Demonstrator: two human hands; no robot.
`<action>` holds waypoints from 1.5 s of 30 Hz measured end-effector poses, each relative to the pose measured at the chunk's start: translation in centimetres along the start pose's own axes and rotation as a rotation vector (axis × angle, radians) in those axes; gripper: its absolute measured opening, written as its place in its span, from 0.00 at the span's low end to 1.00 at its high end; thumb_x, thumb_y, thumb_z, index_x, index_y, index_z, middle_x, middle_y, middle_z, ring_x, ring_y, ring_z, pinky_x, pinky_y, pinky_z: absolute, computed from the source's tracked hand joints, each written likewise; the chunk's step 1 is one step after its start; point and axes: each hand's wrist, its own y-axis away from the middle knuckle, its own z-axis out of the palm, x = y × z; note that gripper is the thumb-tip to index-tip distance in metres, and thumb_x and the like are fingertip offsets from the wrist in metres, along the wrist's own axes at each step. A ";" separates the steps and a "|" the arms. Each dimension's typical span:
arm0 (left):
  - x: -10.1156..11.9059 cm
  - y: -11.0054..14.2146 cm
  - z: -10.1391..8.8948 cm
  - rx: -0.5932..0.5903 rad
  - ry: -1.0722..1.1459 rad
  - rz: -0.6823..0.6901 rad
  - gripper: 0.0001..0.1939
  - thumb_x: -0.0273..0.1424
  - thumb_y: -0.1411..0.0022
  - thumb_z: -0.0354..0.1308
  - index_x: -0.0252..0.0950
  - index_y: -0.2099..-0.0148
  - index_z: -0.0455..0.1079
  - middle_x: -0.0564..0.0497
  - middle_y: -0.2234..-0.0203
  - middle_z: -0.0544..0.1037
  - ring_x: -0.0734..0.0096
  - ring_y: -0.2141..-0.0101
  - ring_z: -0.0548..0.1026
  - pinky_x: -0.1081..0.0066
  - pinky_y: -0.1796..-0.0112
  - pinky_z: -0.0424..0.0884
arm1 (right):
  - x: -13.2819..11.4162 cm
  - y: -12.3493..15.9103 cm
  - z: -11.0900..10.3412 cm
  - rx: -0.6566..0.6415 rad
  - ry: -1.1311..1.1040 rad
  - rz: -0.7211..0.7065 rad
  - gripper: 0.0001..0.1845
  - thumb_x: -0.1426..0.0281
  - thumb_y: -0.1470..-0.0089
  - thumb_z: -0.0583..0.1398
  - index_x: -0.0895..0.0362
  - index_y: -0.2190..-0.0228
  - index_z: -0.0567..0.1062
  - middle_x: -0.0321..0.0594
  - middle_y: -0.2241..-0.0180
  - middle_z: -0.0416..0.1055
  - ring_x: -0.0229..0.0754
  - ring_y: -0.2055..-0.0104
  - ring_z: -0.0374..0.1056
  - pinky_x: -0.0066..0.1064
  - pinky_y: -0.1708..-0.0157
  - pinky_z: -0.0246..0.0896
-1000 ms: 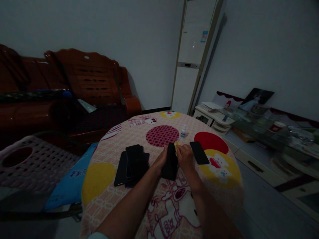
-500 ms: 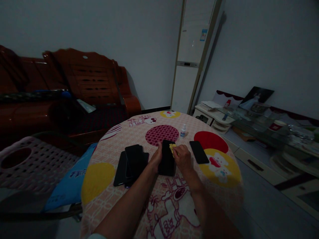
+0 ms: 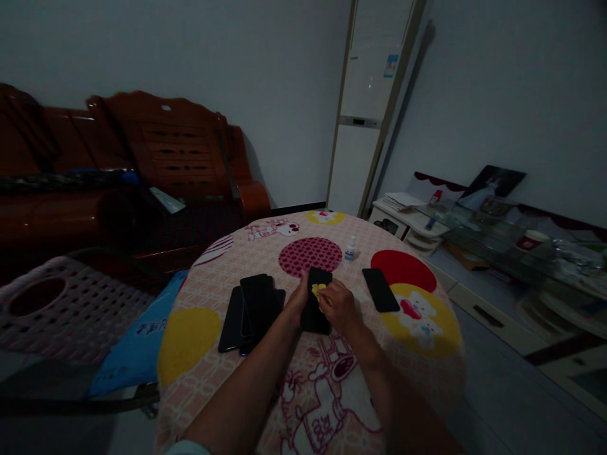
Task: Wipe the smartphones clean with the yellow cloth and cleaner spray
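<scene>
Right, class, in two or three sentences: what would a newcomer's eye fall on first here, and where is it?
The bright yellow cloth, pinched in the right hand over a dark flat device that the left hand holds. Next, the patterned tablecloth beneath, with its red circle at right. Behind, on the left, stands a glossy wooden bench.

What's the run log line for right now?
left hand: holds black phone | right hand: yellow cloth on phone | small bottle: upright on table | other dark devices: left
</scene>
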 end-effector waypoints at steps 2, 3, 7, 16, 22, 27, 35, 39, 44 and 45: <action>0.5 0.0 0.1 0.017 0.044 0.003 0.36 0.58 0.41 0.43 0.32 0.53 0.72 0.42 0.67 0.80 0.61 0.64 0.78 0.68 0.62 0.73 | -0.5 0.1 0.4 -0.051 -0.020 -0.054 0.08 0.76 0.46 0.57 0.55 0.73 0.74 0.39 0.74 0.66 0.41 0.67 0.61 0.31 0.65 0.57; 0.6 0.1 0.1 0.004 0.069 0.005 0.36 0.58 0.39 0.41 0.32 0.53 0.72 0.43 0.67 0.80 0.62 0.64 0.78 0.68 0.62 0.73 | -0.7 0.1 0.5 -0.058 -0.022 -0.061 0.08 0.76 0.46 0.57 0.55 0.73 0.75 0.39 0.73 0.67 0.41 0.66 0.61 0.31 0.65 0.57; 0.0 0.5 0.7 -0.188 0.131 -0.050 0.36 0.58 0.40 0.41 0.33 0.53 0.72 0.43 0.67 0.80 0.62 0.64 0.78 0.68 0.61 0.73 | 0.0 0.1 0.1 0.045 0.024 0.051 0.09 0.75 0.43 0.55 0.56 0.69 0.76 0.40 0.72 0.67 0.43 0.65 0.61 0.32 0.64 0.57; -1.8 0.7 2.3 -0.359 0.110 -0.055 0.32 0.56 0.40 0.45 0.34 0.53 0.73 0.44 0.66 0.80 0.63 0.64 0.78 0.70 0.62 0.72 | 1.5 -0.2 -1.6 0.209 0.073 0.184 0.12 0.75 0.41 0.54 0.56 0.68 0.77 0.41 0.73 0.67 0.43 0.66 0.62 0.32 0.65 0.57; 0.1 -0.5 1.1 -0.170 0.190 -0.040 0.36 0.58 0.39 0.40 0.30 0.61 0.74 0.44 0.75 0.78 0.66 0.73 0.77 0.72 0.70 0.72 | -1.5 -0.4 -0.3 -0.034 -0.022 -0.006 0.08 0.76 0.45 0.57 0.56 0.73 0.76 0.38 0.75 0.67 0.41 0.68 0.62 0.31 0.66 0.57; 1.4 0.3 0.2 -0.039 0.244 -0.002 0.34 0.55 0.38 0.42 0.29 0.62 0.73 0.45 0.78 0.77 0.67 0.78 0.75 0.71 0.72 0.72 | -3.5 -0.4 -0.8 -0.210 -0.031 -0.172 0.09 0.76 0.47 0.59 0.56 0.78 0.73 0.37 0.75 0.67 0.39 0.69 0.61 0.30 0.67 0.56; 2.4 0.7 -0.9 -0.086 0.311 0.038 0.40 0.60 0.41 0.38 0.27 0.58 0.73 0.40 0.74 0.78 0.62 0.76 0.76 0.66 0.72 0.74 | -3.3 -0.7 -2.2 -0.168 -0.005 -0.196 0.09 0.78 0.50 0.58 0.55 0.78 0.72 0.37 0.75 0.65 0.41 0.69 0.61 0.30 0.68 0.55; 2.9 1.0 -1.2 -0.089 0.327 0.059 0.41 0.60 0.41 0.39 0.27 0.54 0.72 0.39 0.71 0.79 0.59 0.74 0.78 0.63 0.70 0.75 | -2.6 -0.9 -2.9 -0.100 -0.001 -0.152 0.10 0.79 0.49 0.56 0.55 0.78 0.71 0.38 0.75 0.65 0.41 0.68 0.61 0.31 0.67 0.56; 2.4 1.2 -0.9 -0.031 0.289 0.043 0.35 0.58 0.42 0.46 0.29 0.57 0.73 0.42 0.73 0.79 0.59 0.72 0.79 0.64 0.68 0.75 | -2.3 -0.9 -2.9 -0.045 -0.001 -0.122 0.10 0.78 0.48 0.55 0.55 0.74 0.73 0.40 0.73 0.67 0.43 0.65 0.62 0.33 0.64 0.57; 2.2 1.1 -0.7 -0.033 0.279 0.027 0.34 0.57 0.42 0.48 0.30 0.57 0.73 0.42 0.72 0.80 0.59 0.71 0.79 0.64 0.68 0.75 | -2.2 -0.9 -2.9 -0.026 0.008 -0.108 0.10 0.78 0.48 0.55 0.55 0.74 0.74 0.40 0.72 0.67 0.43 0.65 0.61 0.33 0.64 0.57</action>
